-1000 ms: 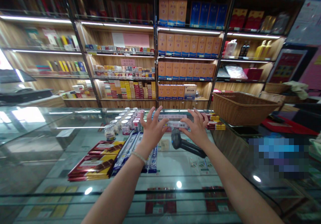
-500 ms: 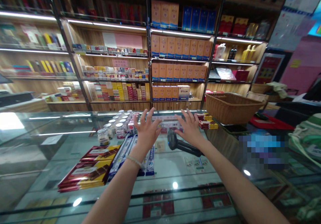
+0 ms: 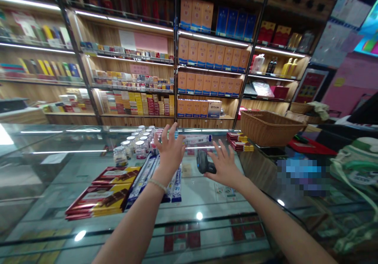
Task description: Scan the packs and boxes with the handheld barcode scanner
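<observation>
My left hand point(image 3: 169, 150) is raised over the glass counter with its fingers spread and nothing gripped. Its thumb tip meets the left end of a pale purple-and-white packet point(image 3: 197, 139) in view; whether they touch I cannot tell. Below the wrist lie long blue-and-white wrapped packets point(image 3: 144, 177), partly hidden by the arm. My right hand point(image 3: 226, 163) hovers, fingers apart, over the handle of a black handheld barcode scanner point(image 3: 202, 162). The scanner's head shows left of the hand and its handle is mostly covered.
Chocolate bar packs point(image 3: 103, 191) lie in stacks at the left, with small lidded jars point(image 3: 140, 149) behind. More chocolate packs point(image 3: 240, 142) sit beside a wicker basket point(image 3: 270, 128) at the right. A green bag point(image 3: 358, 161) is at the far right; stocked shelves point(image 3: 211, 116) stand behind.
My right hand has moved down and slightly right, now covering more of the scanner handle. The gap between my hands has widened, and the pale packet shows farther back. The view has shifted a little.
</observation>
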Motion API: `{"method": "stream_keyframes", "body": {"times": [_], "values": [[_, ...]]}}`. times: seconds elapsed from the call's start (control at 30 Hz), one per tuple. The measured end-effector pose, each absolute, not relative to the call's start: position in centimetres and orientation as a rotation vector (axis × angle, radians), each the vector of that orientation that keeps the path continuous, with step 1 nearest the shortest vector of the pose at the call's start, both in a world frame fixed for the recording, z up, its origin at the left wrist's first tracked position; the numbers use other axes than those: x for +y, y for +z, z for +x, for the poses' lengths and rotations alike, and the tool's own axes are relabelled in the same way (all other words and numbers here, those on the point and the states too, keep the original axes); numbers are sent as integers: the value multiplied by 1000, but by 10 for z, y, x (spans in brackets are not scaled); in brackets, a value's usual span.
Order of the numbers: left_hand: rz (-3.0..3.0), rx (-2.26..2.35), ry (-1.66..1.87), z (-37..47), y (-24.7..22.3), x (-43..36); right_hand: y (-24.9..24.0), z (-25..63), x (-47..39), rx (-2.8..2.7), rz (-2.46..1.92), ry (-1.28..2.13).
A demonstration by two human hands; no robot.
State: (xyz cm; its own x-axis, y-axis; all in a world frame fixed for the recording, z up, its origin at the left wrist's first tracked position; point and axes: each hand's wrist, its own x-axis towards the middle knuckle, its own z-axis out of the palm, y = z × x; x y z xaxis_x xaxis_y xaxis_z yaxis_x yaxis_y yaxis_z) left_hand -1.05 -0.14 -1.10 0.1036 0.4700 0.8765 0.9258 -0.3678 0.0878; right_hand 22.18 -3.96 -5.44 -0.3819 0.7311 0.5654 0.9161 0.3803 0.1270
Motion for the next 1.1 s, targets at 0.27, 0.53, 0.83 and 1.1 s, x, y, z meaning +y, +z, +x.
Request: {"method": "stream_keyframes", "body": {"times": [0.27,0.53,0.83,1.1], "values": [[-1862,-1391,-1159,-12,-12,0,-58,213,-36,-2258,-1500,-513],[-1832,-1400,-1160,-18,-16,3,-61,213,-41,-2135,-1427,-565],[-1816,-1471,-1123,-21,-10,0,-40,218,-57,-1992,-1623,-513],[-1820,-1507,-1096,-22,-10,-2,-34,214,-64,-1900,-1663,-70]]}}
